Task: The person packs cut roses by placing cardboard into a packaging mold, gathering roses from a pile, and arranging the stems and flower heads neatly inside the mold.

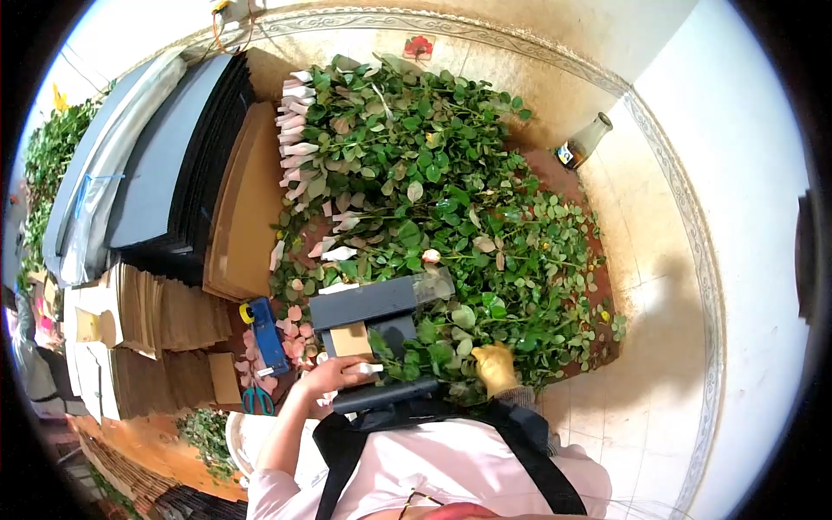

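Note:
My left hand [336, 374] is bare and reaches in beside the dark grey padded packing board [364, 302]. Its fingers close on a rose bud in a white sleeve [370, 368], at the edge of a brown cardboard piece [350, 340]. My right hand [496, 368] wears a yellow glove and is curled around leafy rose stems [442, 357], partly hidden by leaves. Ahead of both hands, a large heap of leafy roses [425, 173] covers the work surface, many with white-sleeved heads [297, 149] pointing left.
Left of the board lie a blue tape dispenser [269, 336], teal scissors [257, 401] and loose pink petals [295, 334]. Grey sheets [169, 147] and folded cardboard [165, 312] stand stacked further left. A glass bottle [587, 141] leans at the far right by the wall.

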Demonstrator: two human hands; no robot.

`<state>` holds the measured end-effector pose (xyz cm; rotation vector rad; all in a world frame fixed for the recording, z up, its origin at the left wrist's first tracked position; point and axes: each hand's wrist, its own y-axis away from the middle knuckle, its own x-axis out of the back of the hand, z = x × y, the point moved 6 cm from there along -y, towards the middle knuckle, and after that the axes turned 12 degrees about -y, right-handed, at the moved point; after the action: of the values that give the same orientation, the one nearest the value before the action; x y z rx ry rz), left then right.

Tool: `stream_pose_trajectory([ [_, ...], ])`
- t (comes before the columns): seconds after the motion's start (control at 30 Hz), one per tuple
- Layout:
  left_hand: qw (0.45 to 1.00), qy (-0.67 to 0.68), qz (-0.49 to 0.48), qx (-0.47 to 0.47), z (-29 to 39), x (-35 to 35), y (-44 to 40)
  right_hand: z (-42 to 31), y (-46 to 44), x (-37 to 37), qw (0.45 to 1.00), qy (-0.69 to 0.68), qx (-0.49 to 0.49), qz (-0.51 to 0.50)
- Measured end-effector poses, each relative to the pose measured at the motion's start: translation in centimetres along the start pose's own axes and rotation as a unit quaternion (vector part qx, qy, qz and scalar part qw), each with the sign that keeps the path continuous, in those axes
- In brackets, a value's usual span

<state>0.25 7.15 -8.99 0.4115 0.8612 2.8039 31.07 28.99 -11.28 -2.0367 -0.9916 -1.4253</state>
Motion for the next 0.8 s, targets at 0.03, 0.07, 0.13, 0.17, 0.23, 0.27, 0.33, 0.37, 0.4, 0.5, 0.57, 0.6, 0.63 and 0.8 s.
stream_pose_trajectory([
  [0.03, 0.998, -0.039, 0.031, -0.038, -0.2, -0.4, -0.2, 1.1, 0.4, -2.2, 0.998, -0.006, -0.023, -0.055],
  [0.07, 0.992, -0.078, 0.064, -0.078, -0.4, -0.9, -0.4, 1.3, -0.3, -0.5, 0.998, -0.008, -0.026, -0.051],
  [0.13, 0.979, -0.14, 0.09, -0.119, 0.4, -1.2, 0.2, -0.5, -2.7, 4.2, 0.902, -0.258, -0.051, -0.342],
  [0.17, 0.979, -0.146, 0.104, -0.099, 0.3, -1.5, 0.5, -0.4, -4.2, 6.3, 0.835, -0.382, -0.09, -0.386],
  [0.23, 0.978, -0.136, 0.133, -0.083, -0.9, -2.0, 0.1, -2.7, -9.1, 12.9, 0.844, -0.403, -0.107, -0.337],
  [0.27, 0.981, -0.136, 0.126, -0.063, -0.2, -1.8, 0.3, -4.7, -12.3, 16.3, 0.917, -0.303, -0.086, -0.245],
  [0.33, 0.978, -0.136, 0.135, -0.078, -0.1, -1.7, -0.2, -6.5, -18.7, 18.7, 0.929, -0.35, 0.063, -0.101],
  [0.37, 0.976, -0.132, 0.143, -0.094, -0.6, -1.9, -0.4, -7.0, -22.7, 18.3, 0.912, -0.385, 0.115, -0.081],
  [0.4, 0.976, -0.126, 0.152, -0.096, -1.0, -2.0, -0.5, -7.6, -27.0, 18.0, 0.89, -0.419, 0.167, -0.059],
  [0.5, 0.98, -0.103, 0.163, -0.045, -0.5, -1.9, -0.2, -12.4, -39.7, 21.8, 0.908, -0.325, 0.249, 0.091],
  [0.57, 0.978, -0.105, 0.173, -0.045, -0.7, -2.0, -0.2, -13.6, -48.8, 23.5, 0.931, -0.223, 0.221, 0.185],
  [0.6, 0.977, -0.113, 0.176, -0.036, -0.4, -1.9, -0.3, -13.7, -53.3, 24.6, 0.949, -0.121, 0.191, 0.22],
  [0.63, 0.979, -0.111, 0.171, -0.01, 0.5, -1.4, 0.0, -12.9, -57.6, 24.6, 0.949, -0.038, 0.178, 0.256],
  [0.8, 0.978, -0.078, 0.189, -0.034, 0.1, -1.6, -0.4, -7.1, -64.2, 11.4, 0.973, 0.063, 0.048, 0.215],
])
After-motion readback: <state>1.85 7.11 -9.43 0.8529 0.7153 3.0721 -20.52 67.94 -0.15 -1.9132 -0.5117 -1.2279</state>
